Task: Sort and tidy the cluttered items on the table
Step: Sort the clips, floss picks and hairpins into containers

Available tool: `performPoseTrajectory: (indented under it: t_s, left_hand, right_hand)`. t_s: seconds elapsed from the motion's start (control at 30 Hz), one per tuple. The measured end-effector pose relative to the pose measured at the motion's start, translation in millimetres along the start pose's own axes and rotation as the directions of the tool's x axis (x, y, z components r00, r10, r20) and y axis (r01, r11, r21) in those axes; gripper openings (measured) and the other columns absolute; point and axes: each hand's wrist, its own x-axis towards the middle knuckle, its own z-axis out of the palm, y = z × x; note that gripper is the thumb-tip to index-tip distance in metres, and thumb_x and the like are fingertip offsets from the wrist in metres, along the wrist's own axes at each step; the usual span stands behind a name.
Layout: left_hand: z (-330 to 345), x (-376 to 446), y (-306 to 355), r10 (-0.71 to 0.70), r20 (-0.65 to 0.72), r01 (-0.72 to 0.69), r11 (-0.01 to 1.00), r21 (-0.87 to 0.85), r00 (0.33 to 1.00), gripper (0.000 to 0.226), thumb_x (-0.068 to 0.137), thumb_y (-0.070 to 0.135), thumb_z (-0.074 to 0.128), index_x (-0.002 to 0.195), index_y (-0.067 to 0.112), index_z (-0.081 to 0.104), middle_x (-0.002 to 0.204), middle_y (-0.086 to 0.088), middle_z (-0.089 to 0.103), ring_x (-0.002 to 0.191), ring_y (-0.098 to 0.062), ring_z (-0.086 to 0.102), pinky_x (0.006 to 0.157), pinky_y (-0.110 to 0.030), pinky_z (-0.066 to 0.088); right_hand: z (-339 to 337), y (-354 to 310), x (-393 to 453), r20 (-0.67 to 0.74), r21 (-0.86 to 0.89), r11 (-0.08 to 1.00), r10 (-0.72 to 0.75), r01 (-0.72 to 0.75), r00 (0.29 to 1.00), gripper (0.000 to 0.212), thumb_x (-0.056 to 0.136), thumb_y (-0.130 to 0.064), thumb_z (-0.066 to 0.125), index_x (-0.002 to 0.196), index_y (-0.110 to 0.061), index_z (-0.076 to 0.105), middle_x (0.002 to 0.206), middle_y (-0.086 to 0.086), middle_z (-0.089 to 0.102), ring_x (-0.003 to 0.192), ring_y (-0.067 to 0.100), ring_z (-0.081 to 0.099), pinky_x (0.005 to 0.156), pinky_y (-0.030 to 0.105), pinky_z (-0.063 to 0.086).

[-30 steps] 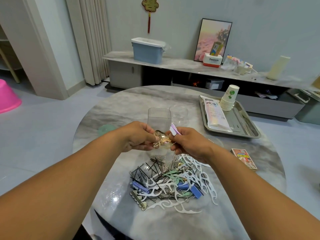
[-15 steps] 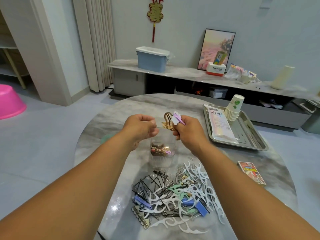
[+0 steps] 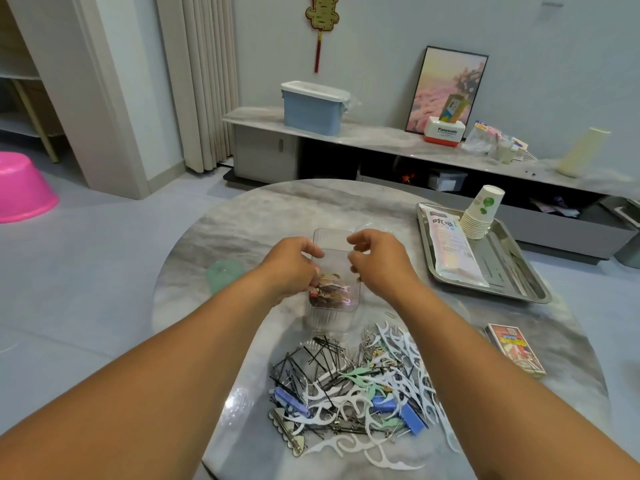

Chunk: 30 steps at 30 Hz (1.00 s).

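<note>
Your left hand (image 3: 294,263) and right hand (image 3: 375,259) reach forward side by side, fingers loosely curled at the rim of the clear container (image 3: 334,271); whether either grips it cannot be told. The container stands on the bench (image 3: 242,223) with hair clips in its bottom. Nearer you lies the pile of floss picks, bobby pins and clips (image 3: 356,386). On the far shelf, a box (image 3: 444,131) reads "Panasonic".

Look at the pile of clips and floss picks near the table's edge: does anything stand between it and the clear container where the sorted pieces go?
Nothing visible does. The pile lies just in front of the clear container, with only bare table between; both hands hover at its open top.
</note>
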Motion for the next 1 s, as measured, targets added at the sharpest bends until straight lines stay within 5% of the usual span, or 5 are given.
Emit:
performPoseTrajectory:
  t_s: [0.17,0.27,0.37,0.67,1.0]
  left_hand:
    - [-2,-19,0,-0.090,0.344,-0.077,0.893,0.444,0.935,0.019,0.079,0.004,0.083,0.090,0.013,0.069,0.079,-0.003,0.069,0.064,-0.012,0.059,0.054,-0.021,0.048]
    - [2,-34,-9,-0.231,0.515,-0.212,0.719,0.662,0.826,0.023,0.076,0.021,0.088,0.095,0.022,0.076,0.086,0.005,0.073,0.076,-0.011,0.064,0.070,-0.026,0.056]
    - [9,-48,-23,-0.250,0.585,-0.280,0.692,0.666,0.772,0.026,0.071,0.024,0.091,0.094,0.027,0.077,0.074,0.016,0.070,0.080,-0.010,0.064,0.089,-0.038,0.056]
    - [29,-62,-53,-0.154,0.613,-0.344,0.711,0.614,0.775,0.023,0.073,0.019,0.090,0.087,0.026,0.073,0.084,0.003,0.075,0.083,-0.022,0.072,0.080,-0.038,0.061]
    - [25,-51,-44,-0.044,0.556,-0.251,0.861,0.442,0.830,0.015,0.079,0.019,0.086,0.084,0.010,0.075,0.073,-0.012,0.074,0.060,-0.014,0.063,0.064,-0.025,0.050]
  right_hand:
    - [-23,3,-26,0.309,-0.103,0.995,0.051,-0.020,0.950,0.006,0.093,-0.007,0.069,0.094,-0.013,0.070,0.084,0.002,0.071,0.065,0.010,0.066,0.047,0.014,0.043]
    - [-28,11,-49,0.603,-0.260,0.966,0.167,-0.006,0.780,0.010,0.088,-0.009,0.075,0.096,-0.012,0.070,0.091,0.004,0.073,0.077,0.013,0.068,0.067,0.022,0.056]
    - [-26,20,-74,0.679,-0.424,0.903,0.264,0.072,0.685,0.023,0.081,-0.020,0.084,0.100,-0.021,0.072,0.090,-0.006,0.072,0.080,0.011,0.068,0.074,0.026,0.056]
    - [3,49,-113,0.653,-0.491,0.794,0.063,0.358,0.755,0.045,0.068,-0.043,0.090,0.098,-0.034,0.058,0.097,-0.010,0.048,0.087,0.016,0.054,0.069,0.032,0.042]
    - [-13,59,-97,0.551,-0.402,0.902,0.101,0.157,0.828,0.017,0.080,-0.020,0.085,0.085,-0.019,0.069,0.076,-0.007,0.069,0.067,0.011,0.063,0.064,0.025,0.050]
